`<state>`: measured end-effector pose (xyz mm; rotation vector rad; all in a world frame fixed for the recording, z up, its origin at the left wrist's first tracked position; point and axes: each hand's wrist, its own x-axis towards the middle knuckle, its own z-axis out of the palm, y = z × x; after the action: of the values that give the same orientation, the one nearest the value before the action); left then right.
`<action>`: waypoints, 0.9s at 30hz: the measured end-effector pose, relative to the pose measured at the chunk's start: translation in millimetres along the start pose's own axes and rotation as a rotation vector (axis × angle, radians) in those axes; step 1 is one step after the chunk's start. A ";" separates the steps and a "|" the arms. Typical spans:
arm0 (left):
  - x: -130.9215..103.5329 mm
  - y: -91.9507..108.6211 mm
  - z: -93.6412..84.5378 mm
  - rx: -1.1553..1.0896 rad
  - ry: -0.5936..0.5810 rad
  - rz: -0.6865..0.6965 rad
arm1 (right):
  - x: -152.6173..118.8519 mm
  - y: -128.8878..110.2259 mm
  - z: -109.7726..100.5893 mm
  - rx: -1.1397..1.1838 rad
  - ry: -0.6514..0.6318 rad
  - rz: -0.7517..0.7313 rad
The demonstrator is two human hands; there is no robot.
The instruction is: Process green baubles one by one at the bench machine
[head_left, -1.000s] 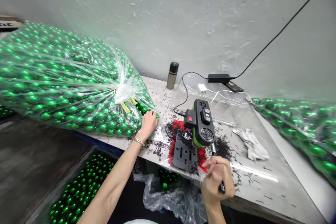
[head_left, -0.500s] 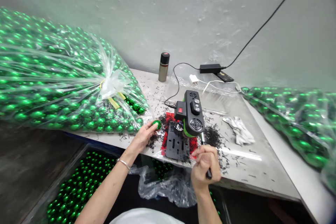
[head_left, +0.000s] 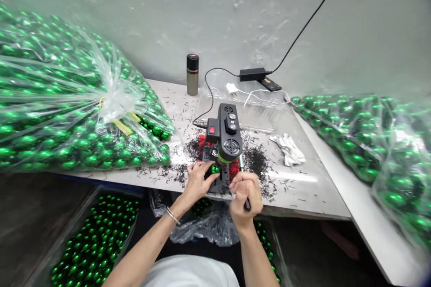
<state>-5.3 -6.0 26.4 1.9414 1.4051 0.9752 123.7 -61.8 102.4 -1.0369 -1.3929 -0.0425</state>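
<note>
A black machine (head_left: 230, 128) with a red switch, round vents and a green band stands on the table over a slotted dark base plate (head_left: 222, 184). Between thumb and fingers of my left hand (head_left: 198, 180) is a shiny green ball (head_left: 214, 168), under the machine's front end. My right hand (head_left: 247, 195) is wrapped round the black-ended lever (head_left: 248, 205) at the machine's right side. Red material (head_left: 235, 169) shows beside the plate, and small black bits (head_left: 256, 161) lie scattered around it.
Large clear bags of green balls lie at left (head_left: 77, 143) and right (head_left: 367, 143). Behind are a spray can (head_left: 192, 75), power adapter (head_left: 253, 74) and white plug (head_left: 231, 89). White gloves (head_left: 288, 149) lie at right. Below the table edge is a container of green balls (head_left: 97, 233).
My left hand has carried the green ball rightward from beside the left bag to under the machine. My right hand still grips the lever. The camera view has shifted.
</note>
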 end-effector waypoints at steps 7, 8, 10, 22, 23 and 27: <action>-1.9 2.1 6.7 0.053 0.030 0.127 | -6.9 3.9 -1.7 -0.018 -0.019 -0.003; -2.0 1.2 7.7 0.054 0.035 0.131 | -11.0 7.3 -0.9 -0.014 -0.023 -0.006; -2.2 -0.6 9.5 0.056 0.043 0.137 | -20.9 16.5 2.1 -0.008 -0.022 -0.027; -1.9 -1.4 9.9 0.025 0.027 0.135 | -37.9 45.4 13.5 -0.088 -0.010 -0.215; -1.7 -1.1 10.7 0.024 0.029 0.136 | -37.1 45.3 11.8 -0.113 -0.036 -0.234; 1.7 -0.1 14.7 0.015 0.058 0.131 | -23.6 34.9 4.6 -0.098 -0.017 -0.179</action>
<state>6.9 -4.6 18.1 2.0525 1.3346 1.0917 134.6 -51.2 62.8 -0.9919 -1.5086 -0.2361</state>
